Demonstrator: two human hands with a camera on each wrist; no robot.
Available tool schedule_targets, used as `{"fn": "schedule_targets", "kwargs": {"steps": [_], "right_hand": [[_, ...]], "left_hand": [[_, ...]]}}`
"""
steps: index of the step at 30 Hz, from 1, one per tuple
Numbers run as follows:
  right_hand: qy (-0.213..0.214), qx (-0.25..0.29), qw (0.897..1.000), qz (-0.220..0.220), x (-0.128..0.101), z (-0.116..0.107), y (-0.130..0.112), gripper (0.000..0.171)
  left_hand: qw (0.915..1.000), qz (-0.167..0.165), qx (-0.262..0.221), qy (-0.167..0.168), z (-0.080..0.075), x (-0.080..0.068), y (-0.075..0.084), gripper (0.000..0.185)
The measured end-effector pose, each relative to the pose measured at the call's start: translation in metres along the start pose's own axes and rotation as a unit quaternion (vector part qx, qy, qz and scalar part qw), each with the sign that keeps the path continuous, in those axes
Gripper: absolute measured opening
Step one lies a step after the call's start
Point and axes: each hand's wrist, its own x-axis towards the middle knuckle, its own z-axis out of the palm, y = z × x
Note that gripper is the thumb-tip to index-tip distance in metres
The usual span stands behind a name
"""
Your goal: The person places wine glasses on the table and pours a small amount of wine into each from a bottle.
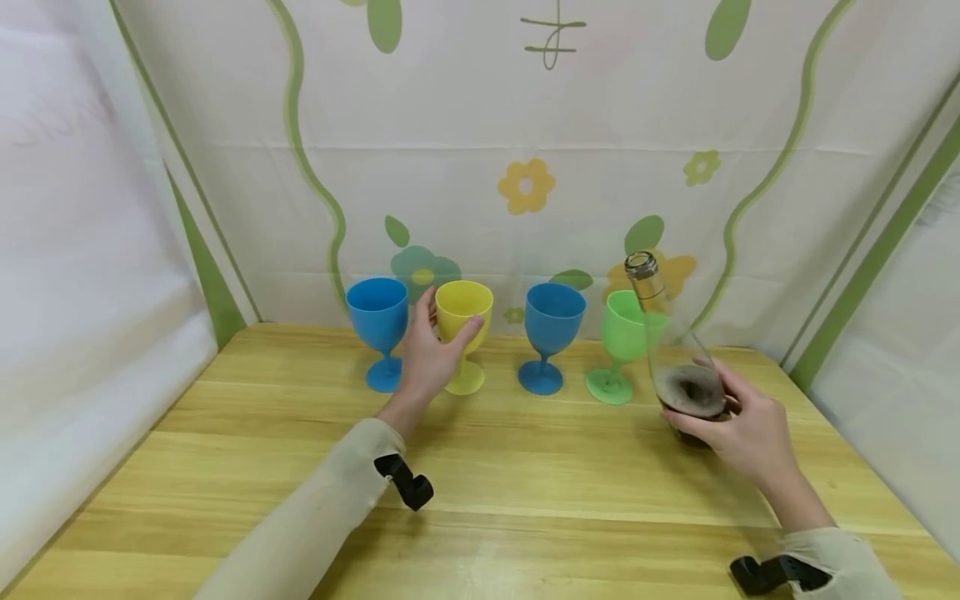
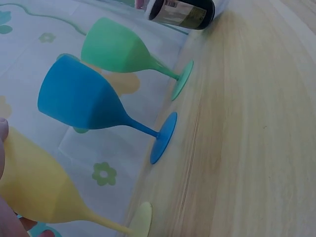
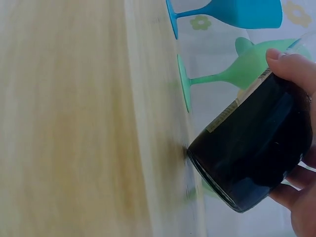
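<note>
Left hand (image 1: 429,358) wraps fingers round yellow goblet (image 1: 463,310) bowl, second in the row on wooden table (image 1: 525,467). Right hand (image 1: 738,429) grips bottle (image 1: 678,367) low, base near the tabletop, neck tilted up-left toward green goblet (image 1: 622,333) just beside it; the yellow one lies well left.

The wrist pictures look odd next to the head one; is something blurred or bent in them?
Head view: soft, even light, faint shadows, sharp from the yellow goblet to the bottle. Left wrist view: tilted, with the left hand a blurred edge at the frame's border. Right wrist view: turned sideways, the table smeared by blur, the dark bottle base looming large.
</note>
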Motion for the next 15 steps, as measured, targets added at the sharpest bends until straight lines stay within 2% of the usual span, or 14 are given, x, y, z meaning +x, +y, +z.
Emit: {"fn": "schedule_targets", "kwargs": {"steps": [5, 15], "right_hand": [[0.004, -0.008, 1.000, -0.012, -0.0002, 0.0002, 0.0010, 0.085], [0.044, -0.040, 0.997, -0.047, -0.0001, 0.0010, 0.0015, 0.092]], "left_hand": [[1.0000, 0.007, 0.002, -0.004, 0.0014, 0.0010, -0.0003, 0.096], [0.9999, 0.009, 0.007, -0.010, 0.0017, 0.0029, 0.0005, 0.093]]}}
